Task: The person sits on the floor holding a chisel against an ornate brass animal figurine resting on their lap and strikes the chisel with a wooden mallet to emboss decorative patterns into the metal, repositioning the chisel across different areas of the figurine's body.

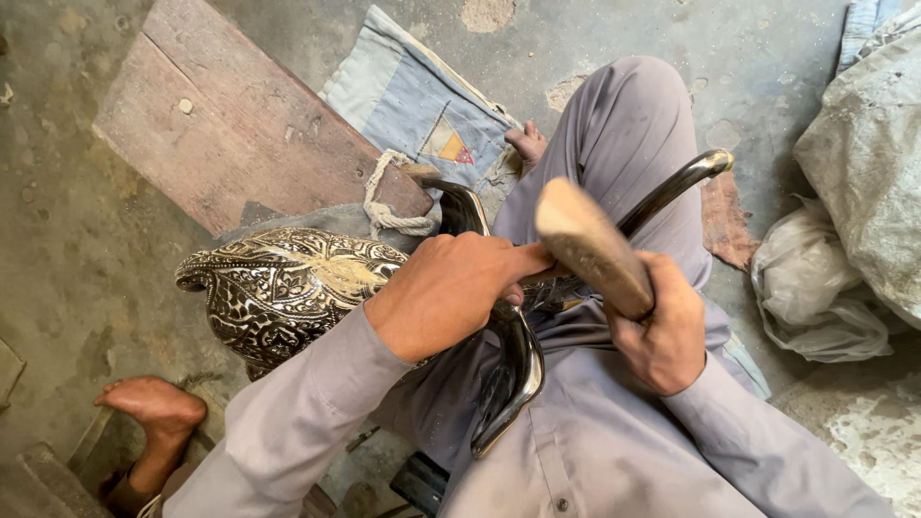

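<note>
Single view only, head-mounted, looking almost straight down over the chest and lap. Very close: left hand [446,288] and right hand [662,331] sit mid-frame, sleeves running out through the bottom edge. Top of frame faces forward, away from the body, taking in the concrete floor [67,221], a wooden board [221,115] upper left, sacks [863,163] at the right edge. Bare foot [153,408] low left. No second view, so no overlap to report.
</note>
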Demonstrator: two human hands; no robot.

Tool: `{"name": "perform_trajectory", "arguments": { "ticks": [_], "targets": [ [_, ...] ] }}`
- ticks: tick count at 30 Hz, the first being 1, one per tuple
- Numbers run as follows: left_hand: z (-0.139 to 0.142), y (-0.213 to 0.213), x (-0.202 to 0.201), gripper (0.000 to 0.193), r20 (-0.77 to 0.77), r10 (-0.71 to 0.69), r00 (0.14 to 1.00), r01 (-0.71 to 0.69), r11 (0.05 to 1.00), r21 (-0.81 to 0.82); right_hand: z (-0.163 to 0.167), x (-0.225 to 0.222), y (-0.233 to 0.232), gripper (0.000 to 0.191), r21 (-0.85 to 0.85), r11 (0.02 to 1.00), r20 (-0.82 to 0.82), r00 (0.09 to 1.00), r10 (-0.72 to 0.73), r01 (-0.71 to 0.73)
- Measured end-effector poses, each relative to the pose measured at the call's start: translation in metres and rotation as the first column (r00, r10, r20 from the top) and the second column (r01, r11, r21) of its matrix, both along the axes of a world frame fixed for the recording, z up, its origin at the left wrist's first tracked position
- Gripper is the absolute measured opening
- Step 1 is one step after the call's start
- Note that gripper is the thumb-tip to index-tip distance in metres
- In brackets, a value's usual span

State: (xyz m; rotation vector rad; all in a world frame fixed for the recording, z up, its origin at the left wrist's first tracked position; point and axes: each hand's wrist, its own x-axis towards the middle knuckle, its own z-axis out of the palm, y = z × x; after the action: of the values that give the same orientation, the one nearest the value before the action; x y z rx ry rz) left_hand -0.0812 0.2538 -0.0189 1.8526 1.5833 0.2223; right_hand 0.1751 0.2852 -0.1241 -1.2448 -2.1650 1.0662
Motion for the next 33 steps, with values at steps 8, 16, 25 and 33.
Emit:
{"name": "perform_trajectory", "arguments": {
  "ticks": [8,16,25,33],
  "targets": [
    [0.0,0.008,0.005,0.027,-0.037,-0.045,0.998,0.043,0.998,-0.041,-0.016,0.001,-0.013,0.042,-0.327,0.935,-0.245,0.943,-0.225,0.138],
    [0.009,0.007,0.0,0.033,0.038,-0.055,0.998,0.055,0.998,-0.005,-0.006,-0.005,-0.009,0.037,-0.309,0.944,-0.274,0.94,-0.202,0.113],
    [0.008,0.003,-0.007,0.033,0.119,0.054,0.991,-0.056,0.998,0.017,0.001,-0.001,0.002,0.04,-0.263,0.951,-0.251,0.94,-0.23,0.163],
    [0.007,0.002,-0.006,0.033,0.107,0.039,0.994,-0.03,0.996,-0.08,0.002,0.0,0.002,0.039,-0.454,0.858,-0.335,0.846,-0.415,0.241]
  ]
}}
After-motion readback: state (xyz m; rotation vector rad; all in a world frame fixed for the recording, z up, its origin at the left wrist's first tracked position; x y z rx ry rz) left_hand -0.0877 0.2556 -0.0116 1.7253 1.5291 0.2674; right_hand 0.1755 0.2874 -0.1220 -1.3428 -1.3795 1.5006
